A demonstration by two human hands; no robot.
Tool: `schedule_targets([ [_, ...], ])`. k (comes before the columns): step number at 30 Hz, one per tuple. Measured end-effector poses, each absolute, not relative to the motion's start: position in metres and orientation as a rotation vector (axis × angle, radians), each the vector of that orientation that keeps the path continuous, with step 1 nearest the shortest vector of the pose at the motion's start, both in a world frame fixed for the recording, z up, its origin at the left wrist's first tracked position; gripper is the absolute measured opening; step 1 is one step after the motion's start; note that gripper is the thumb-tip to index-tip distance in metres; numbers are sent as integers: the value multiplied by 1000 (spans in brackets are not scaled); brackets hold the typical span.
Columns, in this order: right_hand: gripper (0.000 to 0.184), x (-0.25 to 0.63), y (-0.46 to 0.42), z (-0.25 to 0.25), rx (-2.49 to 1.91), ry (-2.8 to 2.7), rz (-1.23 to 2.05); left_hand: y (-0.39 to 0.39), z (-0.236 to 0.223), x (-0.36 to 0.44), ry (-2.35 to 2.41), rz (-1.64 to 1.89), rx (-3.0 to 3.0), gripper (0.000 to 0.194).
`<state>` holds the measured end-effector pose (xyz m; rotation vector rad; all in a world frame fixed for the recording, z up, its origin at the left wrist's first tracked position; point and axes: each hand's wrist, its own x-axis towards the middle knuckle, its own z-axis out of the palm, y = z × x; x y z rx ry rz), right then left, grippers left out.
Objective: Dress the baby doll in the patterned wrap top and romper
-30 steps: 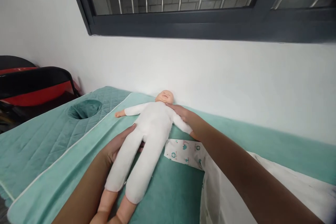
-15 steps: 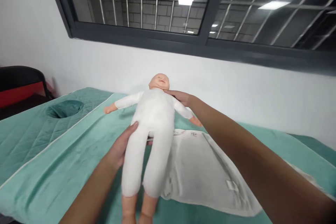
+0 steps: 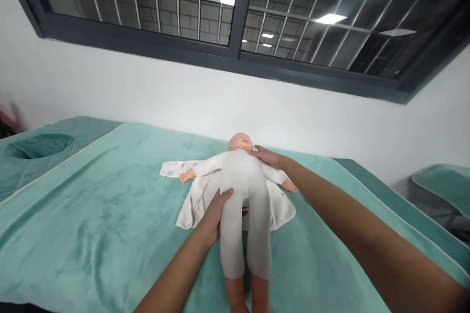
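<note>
A baby doll (image 3: pixel 235 176) in a white bodysuit with long legs is held face up over the bed, head toward the wall. My left hand (image 3: pixel 215 212) grips its thigh, thumb on top and fingertips showing between the legs. At the doll's neck and shoulder is my right hand (image 3: pixel 270 156), its thumb raised; the rest of its fingers are partly hidden behind the doll. Below the doll lies a spread white garment (image 3: pixel 191 205) with a small-print sleeve (image 3: pixel 172 168) out to the left. The doll's body hides the garment's middle.
The bed is covered by a green sheet (image 3: pixel 91 205), with a face hole (image 3: pixel 40 146) at its left end. Behind it stands a white wall (image 3: pixel 165 98) under a barred window (image 3: pixel 235 58). Another green padded surface (image 3: pixel 444 186) shows at far right.
Both hands have carried the doll rightward, from beside the white garment to over it. The camera view has also shifted right. Both hands keep the same places on the doll.
</note>
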<state>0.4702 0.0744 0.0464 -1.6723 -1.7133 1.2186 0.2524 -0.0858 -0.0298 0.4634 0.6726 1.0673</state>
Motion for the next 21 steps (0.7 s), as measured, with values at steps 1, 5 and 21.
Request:
schedule_targets([
  [1, 107, 474, 72, 41, -1715, -1716, 1182, -87, -33, 256, 681, 1074, 473, 46],
  [5, 112, 478, 72, 35, -1835, -1785, 1016, -89, -38, 254, 733, 1030, 538, 50],
  [21, 23, 302, 62, 12, -1236, -2897, 68, -16, -56, 202, 1814, 496, 2236, 37],
])
